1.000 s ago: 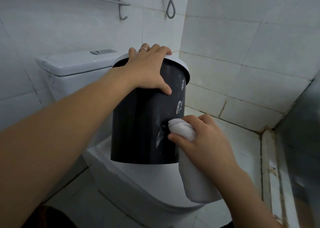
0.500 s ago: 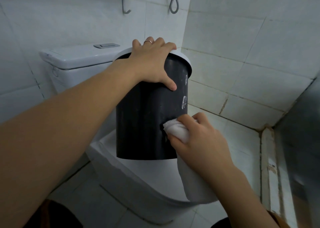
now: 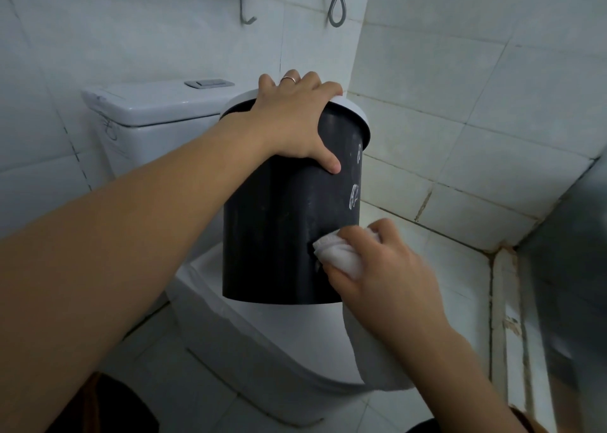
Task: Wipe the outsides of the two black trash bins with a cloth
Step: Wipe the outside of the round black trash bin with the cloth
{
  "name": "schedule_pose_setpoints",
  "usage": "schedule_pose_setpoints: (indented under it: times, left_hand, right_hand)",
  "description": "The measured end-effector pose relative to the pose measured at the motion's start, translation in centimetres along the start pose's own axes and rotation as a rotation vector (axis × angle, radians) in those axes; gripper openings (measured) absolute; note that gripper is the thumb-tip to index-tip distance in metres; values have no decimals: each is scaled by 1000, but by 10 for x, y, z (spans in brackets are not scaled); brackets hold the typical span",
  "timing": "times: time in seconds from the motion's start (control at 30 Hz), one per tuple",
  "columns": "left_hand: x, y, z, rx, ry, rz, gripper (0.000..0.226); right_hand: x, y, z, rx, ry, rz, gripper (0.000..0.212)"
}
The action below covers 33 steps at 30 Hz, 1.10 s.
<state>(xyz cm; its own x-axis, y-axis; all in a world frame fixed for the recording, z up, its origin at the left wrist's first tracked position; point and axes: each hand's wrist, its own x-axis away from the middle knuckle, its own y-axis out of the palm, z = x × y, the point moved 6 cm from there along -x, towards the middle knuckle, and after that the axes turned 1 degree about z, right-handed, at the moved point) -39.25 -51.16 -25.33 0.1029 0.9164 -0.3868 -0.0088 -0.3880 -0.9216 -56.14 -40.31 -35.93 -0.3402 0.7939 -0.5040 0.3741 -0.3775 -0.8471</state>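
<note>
The black trash bin (image 3: 282,222) is a light, stiff plastic cylinder, judging by how easily one hand keeps it in place; its smooth wall looks slippery, so the white rim ring (image 3: 356,112) is the sensible place to take hold. The left hand (image 3: 295,120) does just that, clamped over the top edge with the fingers hooked across the rim and the thumb pressed down on the outer wall, a ring on one finger. Below that hand the bin seems to rest, tipped toward the person, on the closed toilet lid (image 3: 295,327), though the contact itself is hard to judge. The right hand (image 3: 381,275) grasps a bunched white cloth (image 3: 338,255) and presses it against the lower wall, just left of its own knuckles; the cloth is soft and limp, its loose end hanging below the wrist. Pale smears (image 3: 354,196) mark the wall above the right hand, between it and the left thumb, so that patch looks unwiped. Only one bin is in view; where the second stands cannot be told
</note>
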Motion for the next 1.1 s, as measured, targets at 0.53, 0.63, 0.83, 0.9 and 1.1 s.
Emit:
schedule_pose_setpoints:
  times: [0.53, 0.63, 0.83, 0.9, 1.1]
  left_hand:
    - [-2, 2, 4, -25, 3, 8, 113]
    - [-2, 1, 7, -36, 12, 7, 114]
    - [-1, 1, 13, -63, 17, 8, 115]
    - [-1, 1, 14, -66, 19, 6, 114]
    - [0, 0, 13, -50, 20, -1, 115]
  right_hand:
    - [3, -2, -3, 79, 9, -21, 21]
    - [17, 0, -5, 87, -9, -52, 19]
    - [-7, -6, -3, 47, 19, 17, 23]
    - [-10, -6, -3, 41, 25, 26, 23]
    - [27, 2, 0, 94, -1, -28, 21]
